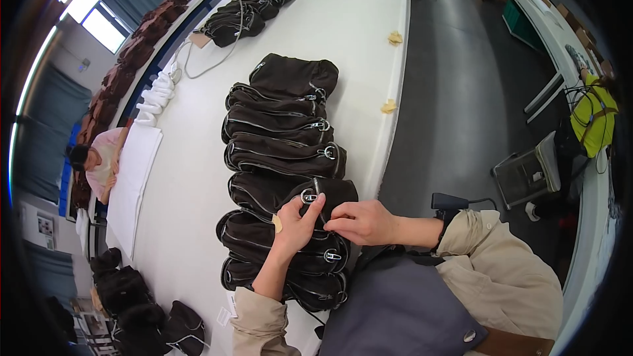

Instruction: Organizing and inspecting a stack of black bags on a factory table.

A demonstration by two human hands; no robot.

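Note:
A black fabric bag (267,188) with metal zippers lies in a row of similar bags on the white table. My left hand (296,225), with a tan patch near the wrist, pinches the silver zipper pull (309,198) and its ring between thumb and finger. Just to the right, my right hand (363,222) has its fingertips closed at the bag's edge beside the lower stretch of the zipper; the exact bit pinched is hidden by the fingers. Another black bag (277,237) lies directly below my hands, its silver pull (332,256) showing.
Further black bags (292,76) continue the row away from me. A grey cable (217,66) crosses the table near another pile (237,20). White cloth (136,178) lies before a person (104,158) across the table. Dark bags (128,296) sit lower left; a crate (526,170) stands right.

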